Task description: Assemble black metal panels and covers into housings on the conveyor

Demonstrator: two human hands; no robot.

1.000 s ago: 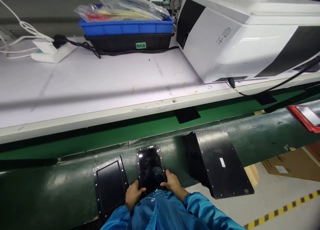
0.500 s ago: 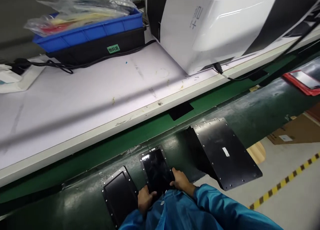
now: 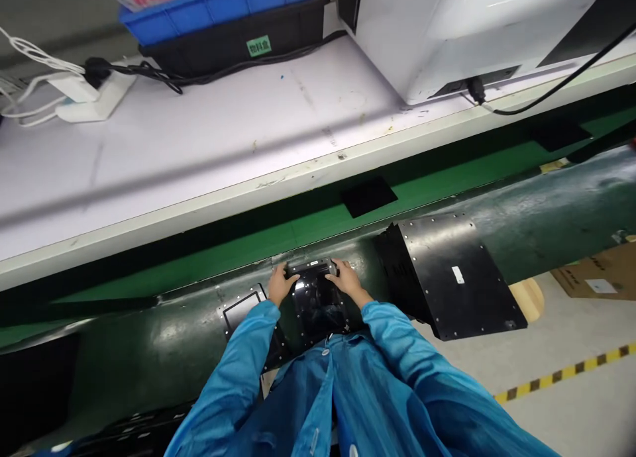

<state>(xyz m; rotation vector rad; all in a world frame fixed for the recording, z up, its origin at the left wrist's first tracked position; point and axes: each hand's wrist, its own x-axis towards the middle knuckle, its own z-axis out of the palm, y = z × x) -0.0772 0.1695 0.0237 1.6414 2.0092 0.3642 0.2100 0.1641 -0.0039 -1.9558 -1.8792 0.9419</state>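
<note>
A black display panel [image 3: 320, 301] with a glossy screen and small holes along its rim lies on the green worktop in front of my body. My left hand [image 3: 281, 285] grips its far left corner, thumb on the front and fingers at the edge. At the far right corner my right hand [image 3: 346, 281] has the same kind of hold. Just left of it, partly under my left sleeve, lies a second black panel [image 3: 243, 309] with a pale reflection on its face. To the right a larger black plate [image 3: 454, 278] with a white label overhangs the near edge.
A white shelf [image 3: 199, 152] runs above the green worktop [image 3: 163, 338]. It carries a blue bin [image 3: 223, 10] on a black box, a white power strip [image 3: 94, 99] and a white machine [image 3: 422, 46] with a cable. A cardboard box [image 3: 603, 271] stands on the floor at right.
Both hands have moved from the display panel's near sides to its far corners. My view has shifted, so the shelf items sit higher and further right.
</note>
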